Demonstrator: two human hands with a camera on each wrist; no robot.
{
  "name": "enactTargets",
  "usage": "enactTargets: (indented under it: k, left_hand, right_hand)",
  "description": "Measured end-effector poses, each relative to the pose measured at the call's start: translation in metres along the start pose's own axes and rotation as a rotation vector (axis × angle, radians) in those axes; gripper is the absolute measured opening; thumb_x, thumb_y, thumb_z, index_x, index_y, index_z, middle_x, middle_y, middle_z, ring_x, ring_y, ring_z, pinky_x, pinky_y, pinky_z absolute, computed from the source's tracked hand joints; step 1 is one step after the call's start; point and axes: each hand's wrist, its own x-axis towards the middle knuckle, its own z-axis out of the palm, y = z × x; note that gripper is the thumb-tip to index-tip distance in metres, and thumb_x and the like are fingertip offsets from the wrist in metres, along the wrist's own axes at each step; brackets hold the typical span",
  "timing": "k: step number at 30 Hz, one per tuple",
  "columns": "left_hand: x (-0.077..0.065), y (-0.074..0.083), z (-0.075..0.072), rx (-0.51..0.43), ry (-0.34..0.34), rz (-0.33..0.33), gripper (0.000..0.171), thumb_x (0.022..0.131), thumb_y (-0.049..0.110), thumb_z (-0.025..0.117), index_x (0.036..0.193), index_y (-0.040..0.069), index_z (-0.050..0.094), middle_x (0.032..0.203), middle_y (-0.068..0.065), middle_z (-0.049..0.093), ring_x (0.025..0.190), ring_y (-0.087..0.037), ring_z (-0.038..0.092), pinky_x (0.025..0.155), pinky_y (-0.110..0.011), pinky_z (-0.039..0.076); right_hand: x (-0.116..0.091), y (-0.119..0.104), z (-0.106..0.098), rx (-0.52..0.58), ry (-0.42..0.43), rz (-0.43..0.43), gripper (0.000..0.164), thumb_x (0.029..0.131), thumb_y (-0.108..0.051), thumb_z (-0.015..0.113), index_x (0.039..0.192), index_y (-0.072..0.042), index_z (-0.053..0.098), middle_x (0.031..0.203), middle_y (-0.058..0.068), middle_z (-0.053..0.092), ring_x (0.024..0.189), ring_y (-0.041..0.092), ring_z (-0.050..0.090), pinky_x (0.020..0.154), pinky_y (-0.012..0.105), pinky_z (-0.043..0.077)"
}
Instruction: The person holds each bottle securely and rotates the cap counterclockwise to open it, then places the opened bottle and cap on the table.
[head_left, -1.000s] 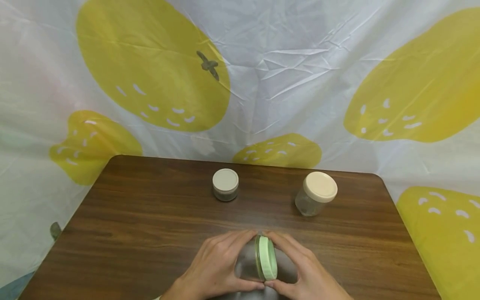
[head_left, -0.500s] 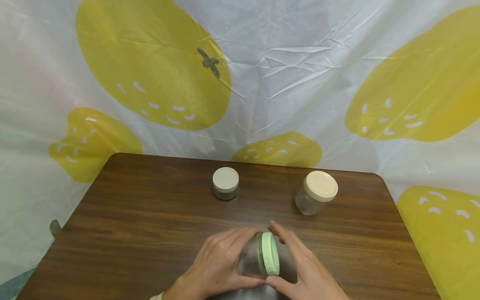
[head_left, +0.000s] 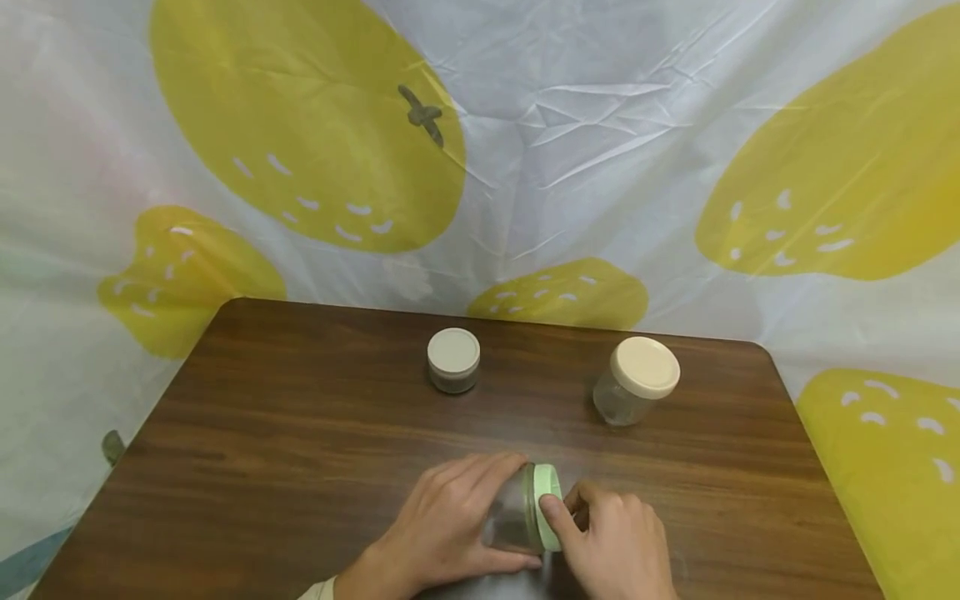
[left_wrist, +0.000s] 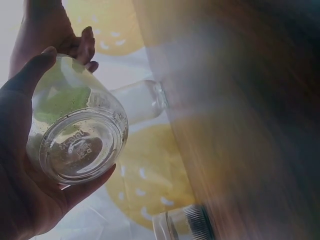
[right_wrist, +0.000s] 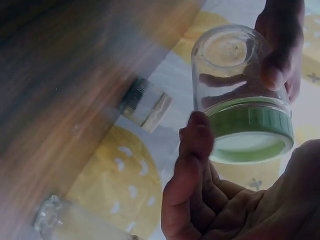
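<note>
A clear glass jar with a green lid lies on its side between my hands, its lid toward the right. My left hand grips the jar's body, thumb on the near side and fingers over the far side. In the left wrist view the glass base faces the camera. My right hand holds the lid, its thumb on the rim and its fingers curled. From the right wrist view, its fingertips meet the lid's ridged side.
Toward the back of the brown wooden table stands a short jar with a white lid. A taller jar with a cream lid stands at the back right. Behind the table hangs a white cloth printed with yellow fruit.
My right hand has gone from fingers spread around the lid to a lower, curled hold with the thumb on its rim. The jar has shifted slightly right, still in my left hand.
</note>
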Motion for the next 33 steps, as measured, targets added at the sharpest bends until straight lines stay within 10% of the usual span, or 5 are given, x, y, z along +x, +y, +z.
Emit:
enactTargets:
  k: [11,26,33]
  left_hand:
    - [0.003,0.002,0.000,0.020,-0.005,0.019,0.095,0.072,0.076,0.082,0.140,0.013,0.062,0.130,0.003,0.073,0.114,-0.010,0.073,0.097,-0.029,0.061]
    - [0.003,-0.001,-0.003,-0.043,-0.022,-0.032,0.097,0.069,0.072,0.087,0.142,0.013,0.061,0.132,0.003,0.073,0.116,-0.009,0.072,0.095,-0.027,0.061]
    - [0.001,-0.004,-0.003,-0.095,-0.033,-0.052,0.097,0.071,0.074,0.085,0.143,0.014,0.060,0.132,0.005,0.072,0.115,-0.008,0.072,0.092,-0.028,0.062]
  right_hand:
    - [0.000,0.002,0.006,0.019,-0.018,-0.002,0.039,0.095,-0.054,0.072,0.067,-0.030,0.059,0.054,-0.020,0.047,0.050,-0.002,0.040,0.050,0.023,0.033]
    - [0.004,0.018,0.013,0.213,0.028,-0.368,0.029,0.090,-0.039,0.081,0.101,-0.020,0.061,0.075,-0.020,0.055,0.065,-0.010,0.048,0.056,0.013,0.041]
    - [0.006,0.026,0.007,0.192,-0.014,-0.469,0.057,0.089,-0.043,0.083,0.135,-0.016,0.062,0.107,-0.014,0.068,0.090,-0.002,0.061,0.072,0.024,0.055]
